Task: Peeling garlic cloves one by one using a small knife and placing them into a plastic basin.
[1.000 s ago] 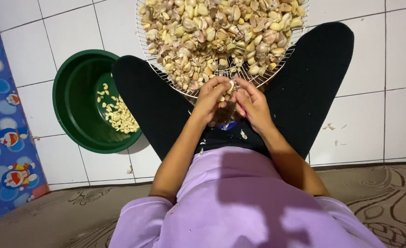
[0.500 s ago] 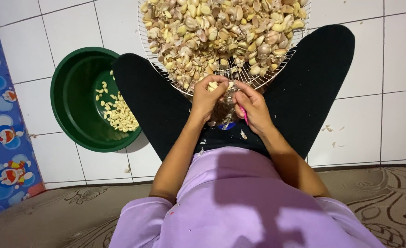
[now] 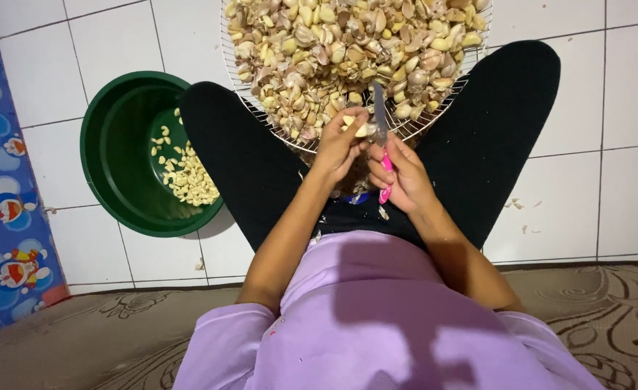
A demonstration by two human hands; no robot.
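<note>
My left hand [image 3: 338,148] pinches a pale garlic clove [image 3: 361,130] just below the near rim of a round wire tray [image 3: 434,115]. The tray is heaped with several unpeeled garlic cloves [image 3: 348,50]. My right hand [image 3: 402,177] grips a small knife with a pink handle [image 3: 386,173]; its blade [image 3: 379,115] points up beside the clove. Both hands sit close together between my black-clad legs [image 3: 254,166]. A green bowl [image 3: 113,144] to my left holds several peeled cloves [image 3: 185,177].
White tiled floor [image 3: 593,188] lies around the tray and bowl, with bits of garlic skin [image 3: 518,206] to the right. A blue cartoon-patterned mat [image 3: 5,217] runs along the left edge. A brown patterned carpet [image 3: 601,310] lies nearest me.
My hands have risen slightly toward the tray's rim. The knife blade now stands up and shows clearly, and the clove is held next to it.
</note>
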